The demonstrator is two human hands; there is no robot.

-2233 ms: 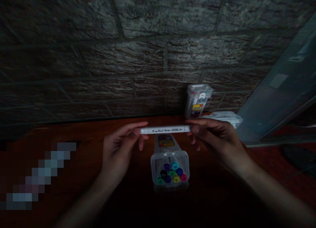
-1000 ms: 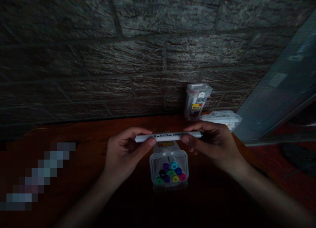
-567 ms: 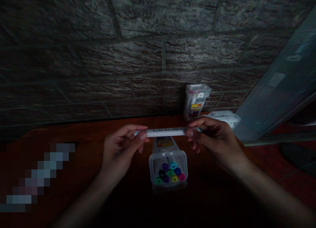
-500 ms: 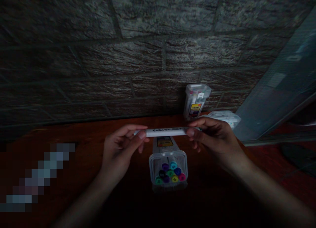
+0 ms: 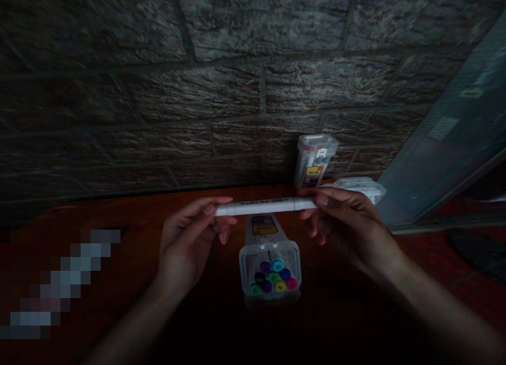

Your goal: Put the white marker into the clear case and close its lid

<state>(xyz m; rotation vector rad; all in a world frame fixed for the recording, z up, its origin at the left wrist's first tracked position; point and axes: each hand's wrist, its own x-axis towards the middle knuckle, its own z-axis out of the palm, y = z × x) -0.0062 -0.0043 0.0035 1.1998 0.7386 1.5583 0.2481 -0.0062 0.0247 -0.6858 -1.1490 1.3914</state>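
A white marker (image 5: 261, 207) with dark print along its barrel is held level between both hands. My left hand (image 5: 187, 233) pinches its left end between thumb and fingers. At the other end, the thumb and fingers of my right hand (image 5: 348, 217) are closed on it. Below the marker, a clear plastic case (image 5: 242, 267) lies with its open end toward me. Several markers (image 5: 272, 276) with coloured round ends, among them purple, light blue, green, yellow and pink, lie inside it. A yellow and dark label (image 5: 264, 225) shows on the case.
Against the stone-block wall (image 5: 221, 91) stands a second clear case (image 5: 314, 162) of markers. Another clear plastic piece (image 5: 359, 188) sits behind my right hand. The reddish-brown table (image 5: 130, 209) is dim, and a blurred patch covers its left part. A grey panel (image 5: 430, 138) rises at the right.
The marker has tilted slightly, its right end higher. My left hand has shifted a little left, and my right thumb has slid outward along the marker, baring more of both ends.
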